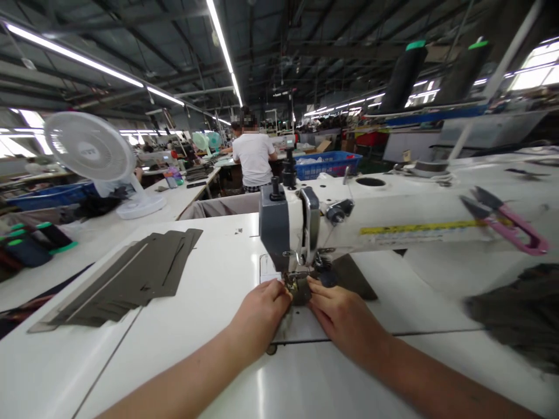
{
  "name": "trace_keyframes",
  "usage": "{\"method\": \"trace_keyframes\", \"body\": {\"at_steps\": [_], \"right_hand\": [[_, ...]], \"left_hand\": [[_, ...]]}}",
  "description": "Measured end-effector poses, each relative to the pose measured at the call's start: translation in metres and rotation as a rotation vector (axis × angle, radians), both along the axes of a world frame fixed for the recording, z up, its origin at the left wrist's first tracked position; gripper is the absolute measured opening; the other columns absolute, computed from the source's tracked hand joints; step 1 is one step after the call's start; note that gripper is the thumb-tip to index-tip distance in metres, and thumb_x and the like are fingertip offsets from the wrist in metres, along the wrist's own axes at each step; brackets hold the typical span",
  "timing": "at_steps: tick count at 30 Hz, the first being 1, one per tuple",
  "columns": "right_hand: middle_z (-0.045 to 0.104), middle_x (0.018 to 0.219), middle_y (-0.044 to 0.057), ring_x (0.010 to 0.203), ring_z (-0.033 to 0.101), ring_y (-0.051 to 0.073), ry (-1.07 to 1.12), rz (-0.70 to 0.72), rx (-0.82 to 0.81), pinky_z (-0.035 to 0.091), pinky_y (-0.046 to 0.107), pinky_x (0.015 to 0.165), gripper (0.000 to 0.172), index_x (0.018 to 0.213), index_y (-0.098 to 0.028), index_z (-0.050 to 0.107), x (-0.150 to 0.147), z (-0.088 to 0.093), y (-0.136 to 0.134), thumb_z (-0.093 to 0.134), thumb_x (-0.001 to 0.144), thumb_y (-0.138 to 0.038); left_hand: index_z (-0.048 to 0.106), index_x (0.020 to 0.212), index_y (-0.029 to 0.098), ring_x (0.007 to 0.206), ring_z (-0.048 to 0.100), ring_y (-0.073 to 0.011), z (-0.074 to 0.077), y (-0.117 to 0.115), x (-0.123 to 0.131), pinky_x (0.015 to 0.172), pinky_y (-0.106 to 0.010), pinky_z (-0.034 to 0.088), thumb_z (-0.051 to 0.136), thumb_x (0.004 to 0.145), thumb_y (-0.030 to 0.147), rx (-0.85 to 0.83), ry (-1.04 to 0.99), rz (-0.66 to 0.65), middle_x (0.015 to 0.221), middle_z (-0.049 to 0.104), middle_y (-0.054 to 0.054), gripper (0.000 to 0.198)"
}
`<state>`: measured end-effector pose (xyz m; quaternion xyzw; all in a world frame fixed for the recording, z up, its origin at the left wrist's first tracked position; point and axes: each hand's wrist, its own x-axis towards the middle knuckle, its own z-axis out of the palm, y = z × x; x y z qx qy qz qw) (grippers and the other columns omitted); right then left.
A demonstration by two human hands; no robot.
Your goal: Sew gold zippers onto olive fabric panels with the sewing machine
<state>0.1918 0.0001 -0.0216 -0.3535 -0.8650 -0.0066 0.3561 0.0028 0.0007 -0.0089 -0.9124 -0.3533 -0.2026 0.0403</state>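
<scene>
A white sewing machine head (283, 227) stands before me, its presser foot and needle area low between my hands. Beneath it lies a dark olive-grey fabric piece (301, 294), part of which shows to the right behind the machine head. My left hand (262, 308) has its fingers curled together at the left edge of this piece, close to the presser foot. On the opposite edge, my right hand (343, 308) presses with fingers close together, thumb side toward the cloth. My fingers hide the fabric's edges and part of the stitching spot.
Flat dark panels (140, 279) lie in a fanned stack at left. Pink-handled thread snips (506, 221) rest against the machine arm. A crumpled dark cloth (519, 314) is at right. Behind stand a white fan (91, 148), a blue crate (325, 166) and a person in white (255, 154).
</scene>
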Motion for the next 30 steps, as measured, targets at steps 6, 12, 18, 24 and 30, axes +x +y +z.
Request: {"method": "trace_keyframes", "body": {"at_steps": [6,12,18,24,30], "right_hand": [[0.068,0.089,0.007,0.086,0.063,0.019,0.002,0.041,0.031,0.051,0.031,0.078,0.031,0.09,-0.019,0.065,-0.001,0.001,0.001,0.036,0.086,-0.01],[0.067,0.087,0.007,0.086,0.063,0.019,-0.002,0.013,0.008,0.05,0.033,0.082,0.026,0.084,-0.019,0.065,0.0,-0.002,0.007,0.04,0.085,-0.011],[0.066,0.086,0.007,0.088,0.062,0.02,-0.001,0.022,-0.043,0.049,0.033,0.081,0.026,0.081,-0.018,0.063,0.001,-0.004,0.01,0.038,0.086,-0.012],[0.066,0.085,0.007,0.089,0.061,0.02,0.005,0.031,-0.05,0.048,0.033,0.082,0.027,0.081,-0.017,0.063,0.0,-0.004,0.01,0.037,0.087,-0.012],[0.065,0.089,0.007,0.091,0.06,0.02,0.003,0.026,-0.082,0.048,0.033,0.082,0.027,0.08,-0.018,0.062,0.0,-0.004,0.01,0.037,0.087,-0.014]], "left_hand": [[0.057,0.085,0.012,0.079,0.057,-0.0202,0.004,0.001,0.002,0.071,-0.033,0.052,0.042,0.086,0.012,0.013,0.091,0.035,0.082,0.058,-0.009,0.015],[0.058,0.084,0.013,0.08,0.058,-0.0196,0.002,0.003,0.003,0.073,-0.033,0.053,0.045,0.085,0.009,0.052,0.064,0.045,0.083,0.059,-0.008,0.013],[0.059,0.089,0.012,0.085,0.06,-0.0207,0.003,0.007,0.002,0.077,-0.034,0.053,0.049,0.083,0.008,0.06,0.089,0.031,0.087,0.062,-0.009,0.012],[0.059,0.09,0.012,0.09,0.06,-0.0197,0.001,0.008,-0.002,0.087,-0.033,0.05,0.05,0.083,0.009,0.059,0.052,-0.009,0.09,0.064,-0.008,0.011],[0.059,0.087,0.012,0.092,0.061,-0.0185,-0.004,0.011,-0.002,0.094,-0.032,0.046,0.052,0.081,0.006,0.082,0.028,0.004,0.092,0.065,-0.007,0.01]]}}
